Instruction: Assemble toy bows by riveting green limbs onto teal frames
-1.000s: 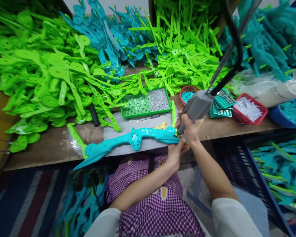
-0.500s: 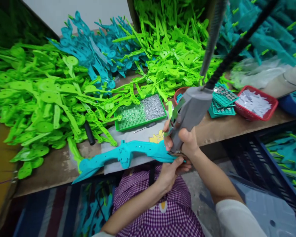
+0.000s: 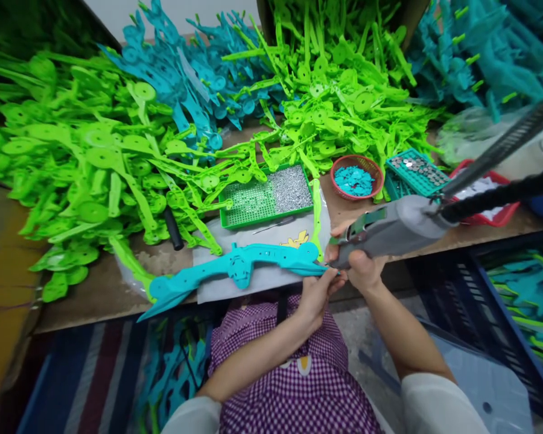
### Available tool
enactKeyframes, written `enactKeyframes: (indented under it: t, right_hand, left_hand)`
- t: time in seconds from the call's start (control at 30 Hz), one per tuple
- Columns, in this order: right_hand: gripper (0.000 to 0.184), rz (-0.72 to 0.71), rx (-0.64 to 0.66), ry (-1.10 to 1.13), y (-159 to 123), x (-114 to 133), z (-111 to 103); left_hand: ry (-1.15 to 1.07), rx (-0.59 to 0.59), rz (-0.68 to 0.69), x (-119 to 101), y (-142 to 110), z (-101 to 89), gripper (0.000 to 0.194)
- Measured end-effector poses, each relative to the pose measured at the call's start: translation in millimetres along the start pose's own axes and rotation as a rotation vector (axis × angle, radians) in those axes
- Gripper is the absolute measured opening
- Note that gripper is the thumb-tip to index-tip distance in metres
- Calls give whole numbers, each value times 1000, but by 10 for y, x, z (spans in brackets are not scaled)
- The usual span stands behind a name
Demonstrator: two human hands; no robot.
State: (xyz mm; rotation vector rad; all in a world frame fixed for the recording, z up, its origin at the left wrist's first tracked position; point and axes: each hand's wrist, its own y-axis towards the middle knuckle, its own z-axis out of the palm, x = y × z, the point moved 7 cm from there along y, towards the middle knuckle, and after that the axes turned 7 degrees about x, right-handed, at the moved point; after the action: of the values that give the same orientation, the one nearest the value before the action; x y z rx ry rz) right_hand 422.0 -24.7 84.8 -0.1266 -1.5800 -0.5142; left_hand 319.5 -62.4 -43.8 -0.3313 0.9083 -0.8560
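Observation:
A long blue plastic part [image 3: 199,272], shaped like a toy bow, lies along the front edge of the bench. At its pointed right end my left hand [image 3: 317,295] has thumb and fingers pinched together on the tip; anything small between them is hidden. My right hand [image 3: 364,268] grips a grey electric screwdriver [image 3: 389,226], tilted almost level, its nose pointing left just above the blue tip. A narrow lime-green part [image 3: 317,214] lies upright in view behind the blue part's right end. Another lime-green part [image 3: 129,262] touches its left end.
A green tray [image 3: 265,218] of small metal pieces sits behind the blue part. A red basket [image 3: 332,181] holds blue pieces, beside a teal tray [image 3: 405,175] with discs. Lime-green parts [image 3: 95,157] and blue parts [image 3: 199,90] are heaped behind. A spring and black cable rise rightward.
The screwdriver has swung from steep to nearly level, its rear going right and down and its nose lifting off the blue part. The red basket now shows. My left hand stays by the blue tip.

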Motion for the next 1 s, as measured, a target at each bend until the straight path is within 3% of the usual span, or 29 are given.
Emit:
enactKeyframes:
  t: [0.2,0.33,0.43,0.57,0.67,0.73,0.8,0.9,1.0]
  right_hand:
    - [34,-89,-136,-163,298,151,-94]
    - [28,-130,-143,-241,664,269,16]
    - [30,-147,-70,-277,750,262,60]
    - [53,-137,-127,-377,360,45,-114]
    - [57,177,-172,-334,-133,-417,-186]
    - [54,361,-107,-143,-403,-681,-64]
    - [48,418,-21,38,-510,-761,105]
    - [43,440,178,141,-406,-647,301]
    - [43,435,364,108,-214,-403,408]
  left_hand:
    - [58,104,-210,65,-375,-103,32]
    - [-2,42,-172,16,-538,-208,30]
    - [-68,-23,-87,-81,-529,-264,33]
    - [-99,-83,-9,-235,-474,-349,42]
    - [-50,-34,-56,-266,-504,-389,39]
    - [-24,5,-77,-268,-564,-422,38]
    - [0,9,-90,-258,-631,-474,38]
    - [31,14,-83,-246,-701,-529,39]
    - [25,79,-45,-259,-729,-512,40]
